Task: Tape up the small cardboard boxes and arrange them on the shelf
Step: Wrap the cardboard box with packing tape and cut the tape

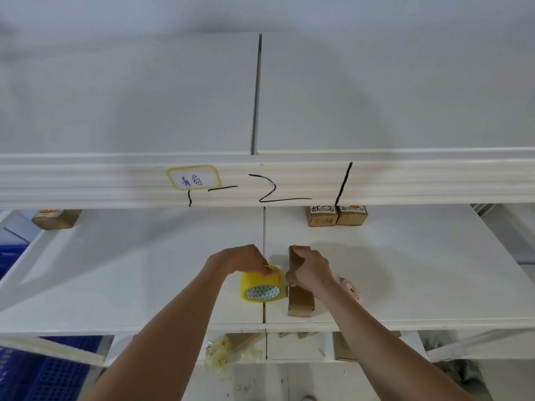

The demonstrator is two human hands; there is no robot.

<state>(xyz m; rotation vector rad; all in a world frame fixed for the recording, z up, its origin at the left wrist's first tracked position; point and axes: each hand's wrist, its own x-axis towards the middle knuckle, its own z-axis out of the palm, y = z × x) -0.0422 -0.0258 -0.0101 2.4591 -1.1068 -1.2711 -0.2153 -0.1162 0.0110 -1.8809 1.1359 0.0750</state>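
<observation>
The fingers of the left hand [241, 260] are curled over the top rim of a yellow roll of clear packing tape [263, 283], pinching it where a strip seems to be starting; the roll sits on its side on the white shelf board [144, 270], its patterned core facing the camera. The fingers of the right hand [311, 269] are wrapped round a small brown cardboard box [299, 302] standing on the same board just right of the roll, thumb on the near left face and the rest over the top edge. Roll and box are just beside each other, perhaps touching; the gap is too narrow to judge.

Just beyond the right wrist lies a small pink cutter [353, 288], untouched. Further back on the board, two small brown labelled boxes [335, 215] stand side by side against the rear, and another brown box [55, 218] sits at the far left back corner. These look sealed and placed already, so part of the job appears done. The box in hand seems to be mid-taping: whether any strip is already on it cannot be seen. It has yet to be finished, cut free and set with the others.

Below the shelf edge, scraps of crumpled clear tape [220, 354] and more brown cardboard pieces [341, 347] suggest further boxes may remain.
</observation>
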